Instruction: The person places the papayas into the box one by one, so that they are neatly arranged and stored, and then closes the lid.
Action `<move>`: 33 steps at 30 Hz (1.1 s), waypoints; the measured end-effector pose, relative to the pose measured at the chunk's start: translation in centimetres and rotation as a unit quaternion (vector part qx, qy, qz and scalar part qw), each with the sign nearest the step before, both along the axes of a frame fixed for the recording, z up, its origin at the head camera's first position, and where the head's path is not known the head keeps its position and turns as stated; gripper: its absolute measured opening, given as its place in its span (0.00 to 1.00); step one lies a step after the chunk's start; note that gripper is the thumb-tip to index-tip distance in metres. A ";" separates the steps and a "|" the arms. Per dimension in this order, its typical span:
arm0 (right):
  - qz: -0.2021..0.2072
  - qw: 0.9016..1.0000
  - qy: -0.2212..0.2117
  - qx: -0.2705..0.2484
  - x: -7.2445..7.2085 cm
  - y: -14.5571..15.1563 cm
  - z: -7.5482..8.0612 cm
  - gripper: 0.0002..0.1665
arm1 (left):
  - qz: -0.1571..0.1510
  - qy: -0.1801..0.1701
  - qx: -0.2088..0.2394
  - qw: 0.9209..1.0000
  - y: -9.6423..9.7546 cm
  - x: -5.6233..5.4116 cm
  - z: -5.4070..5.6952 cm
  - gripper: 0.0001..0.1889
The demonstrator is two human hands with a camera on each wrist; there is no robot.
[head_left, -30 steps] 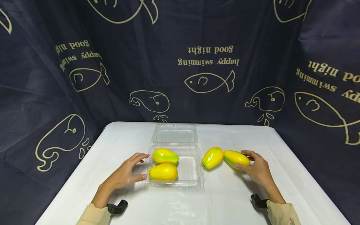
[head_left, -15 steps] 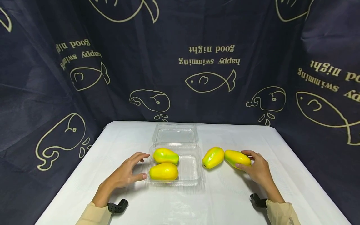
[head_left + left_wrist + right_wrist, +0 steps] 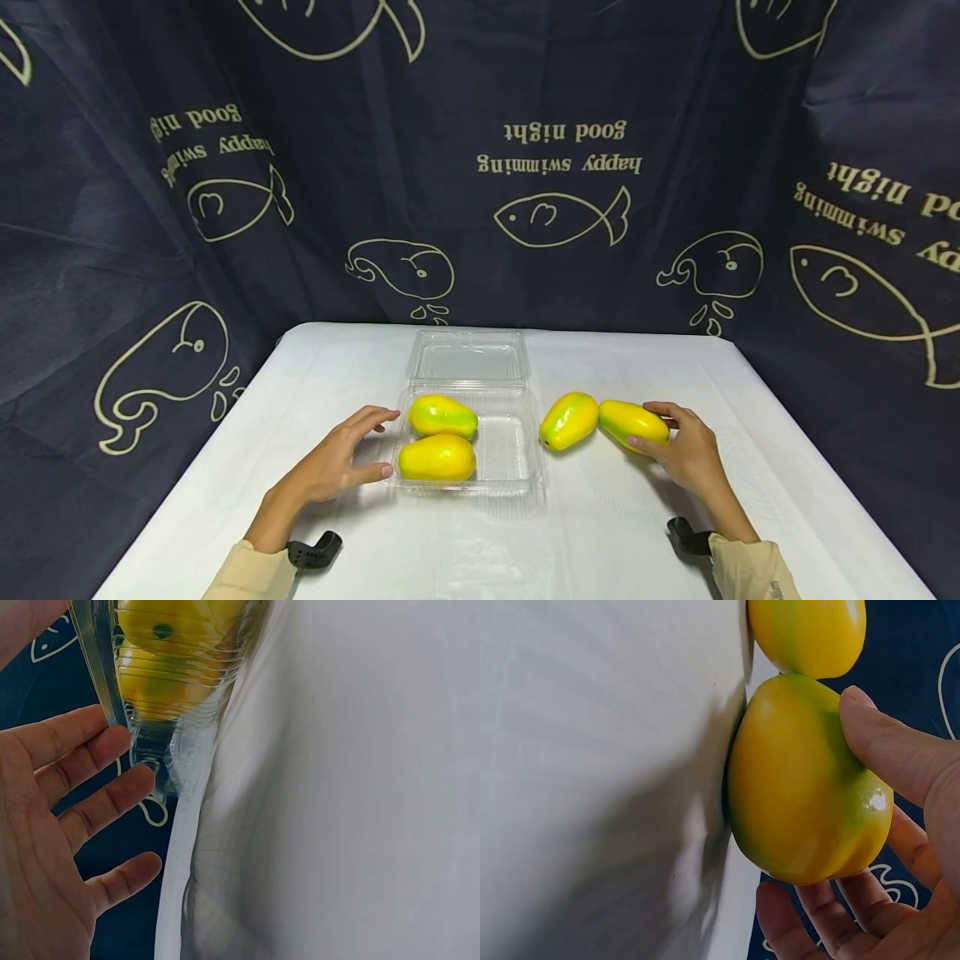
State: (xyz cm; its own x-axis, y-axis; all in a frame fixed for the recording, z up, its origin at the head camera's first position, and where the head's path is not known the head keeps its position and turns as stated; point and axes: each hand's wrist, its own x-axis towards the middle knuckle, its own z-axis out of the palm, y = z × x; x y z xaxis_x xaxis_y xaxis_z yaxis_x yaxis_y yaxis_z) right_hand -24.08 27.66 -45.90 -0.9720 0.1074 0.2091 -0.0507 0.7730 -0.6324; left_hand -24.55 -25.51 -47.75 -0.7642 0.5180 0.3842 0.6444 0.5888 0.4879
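Note:
In the head view, the right hand (image 3: pixel 690 450) holds a yellow-green papaya (image 3: pixel 628 422) that lies on the table, thumb on the near side and fingers round the right end. The right wrist view shows the thumb against this papaya (image 3: pixel 810 787) and the other fingers by its end. A second papaya (image 3: pixel 570 421) touches it on the left. At the left side of a clear plastic clamshell box (image 3: pixel 504 446), the left hand (image 3: pixel 333 462) is spread, fingertips at the rim. Inside that box lie two papayas, a rear one (image 3: pixel 442 417) and a front one (image 3: pixel 437 458).
The box's lid (image 3: pixel 468 358) is folded back flat toward the far edge of the table. A white cloth (image 3: pixel 600 533) covers the table. Dark curtains (image 3: pixel 480 283) with fish and whale prints hang behind and on both sides.
The view has shifted very slightly. Both hands, the papayas and the box keep the same places relative to each other.

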 end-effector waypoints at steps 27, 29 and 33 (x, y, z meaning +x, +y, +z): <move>-0.001 0.999 0.040 0.014 0.3 0.3 -0.2 0.37 | 0.011 -0.009 -0.003 1.000 0.1 0.3 0.1 0.38; -0.001 0.999 0.043 0.012 0.2 0.3 -0.1 0.37 | 0.011 -0.010 -0.003 1.000 0.1 0.3 0.2 0.38; -0.001 0.999 0.045 0.010 0.2 0.3 0.0 0.38 | 0.009 -0.010 -0.002 1.000 0.1 0.2 0.2 0.38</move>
